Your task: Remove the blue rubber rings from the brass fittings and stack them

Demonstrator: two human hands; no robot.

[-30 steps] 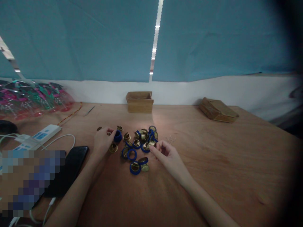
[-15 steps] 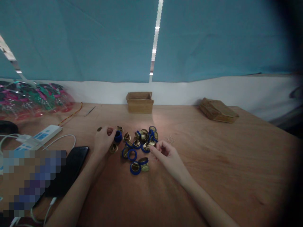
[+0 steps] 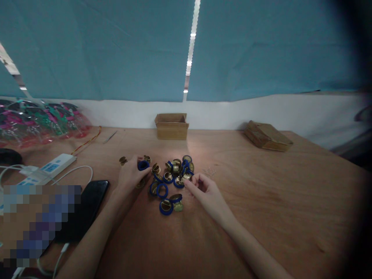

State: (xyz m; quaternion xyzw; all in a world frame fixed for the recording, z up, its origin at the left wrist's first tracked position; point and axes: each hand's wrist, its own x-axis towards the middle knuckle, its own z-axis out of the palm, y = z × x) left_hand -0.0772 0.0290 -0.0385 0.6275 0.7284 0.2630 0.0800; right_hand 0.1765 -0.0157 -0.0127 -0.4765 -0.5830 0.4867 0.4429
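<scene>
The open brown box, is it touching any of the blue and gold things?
Apart. The head view shows bare table all along between the open brown box and the blue and gold things.

Parts [image 3: 167,177]: clustered mid-table, mostly between the hands
Left hand [image 3: 129,170]: at the cluster's left edge, beside a ring [image 3: 143,166]
Right hand [image 3: 205,188]: at the cluster's right edge
Open box [image 3: 172,132]: behind the parts, near the back of the table [image 3: 290,193]
Second box [image 3: 267,135]: back right
Phone [image 3: 87,209]: left of the left forearm
Power strip [image 3: 58,164]: behind and left of the phone
Bags [image 3: 37,122]: back left, behind the power strip
</scene>
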